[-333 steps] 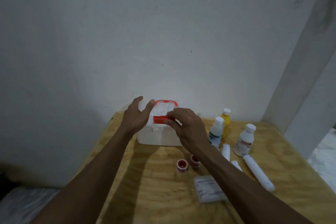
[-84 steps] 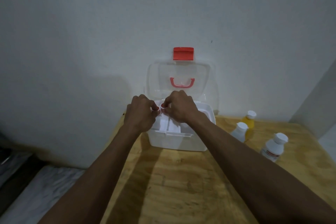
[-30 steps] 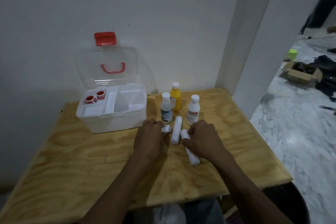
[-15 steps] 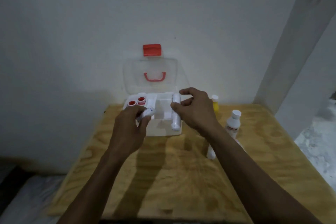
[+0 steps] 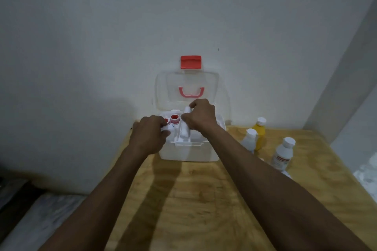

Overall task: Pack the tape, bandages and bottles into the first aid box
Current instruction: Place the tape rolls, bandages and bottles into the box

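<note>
Against the grey wall, on the wooden desk [image 5: 204, 199], your right hand [image 5: 201, 117], clamped on a long bandage roll [image 5: 184, 131], lowered it into the first aid box [image 5: 187, 152] while your left hand [image 5: 148, 133] pinched a small roll [image 5: 167, 128]; bottles [image 5: 282, 154] came next, I'd judge.

Two bare forearms, no sleeves or jewellery.

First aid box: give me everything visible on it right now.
The first aid box is white plastic and sits on the wooden table against the wall. Its clear lid, with a red handle and red latch, stands open. Two red tape rolls lie in its tray. The right hand lowers a long white bandage roll in; the left hand holds a small roll at its left edge.
</note>
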